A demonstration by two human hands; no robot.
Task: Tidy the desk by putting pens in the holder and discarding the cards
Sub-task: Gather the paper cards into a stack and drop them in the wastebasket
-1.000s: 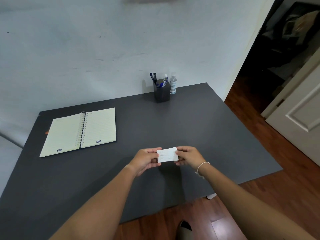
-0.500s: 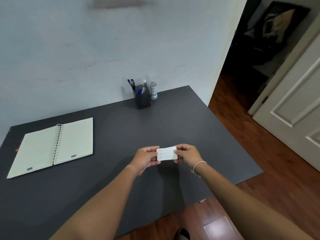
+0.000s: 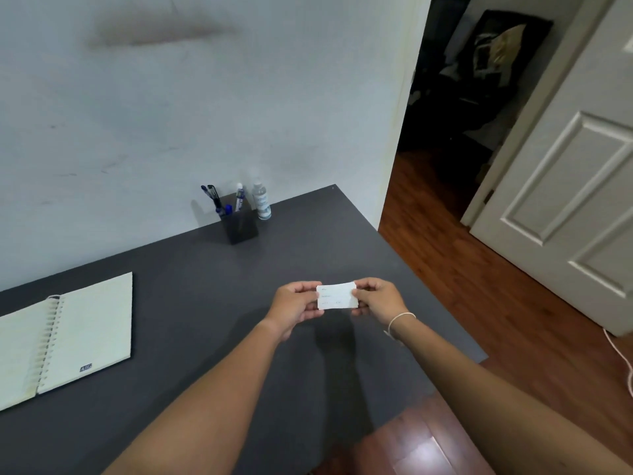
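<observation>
Holding a small white card (image 3: pixel 336 296) up over the dark desk (image 3: pixel 212 289), left hand (image 3: pixel 296 305) pinching one short edge, right hand (image 3: pixel 376 299) pinching the other. Probably squaring a little stack before binning it, but can't tell if one card or several. Faint writing, unreadable. Pens (image 3: pixel 219 200) already upright in the black pen holder (image 3: pixel 239 225) by the wall, small clear bottle (image 3: pixel 261 201) just beside it. Spiral notebook (image 3: pixel 68 334) open, cut off at left. No bin anywhere in view.

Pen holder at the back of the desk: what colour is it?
Black pen holder, seen in the head view.
</observation>
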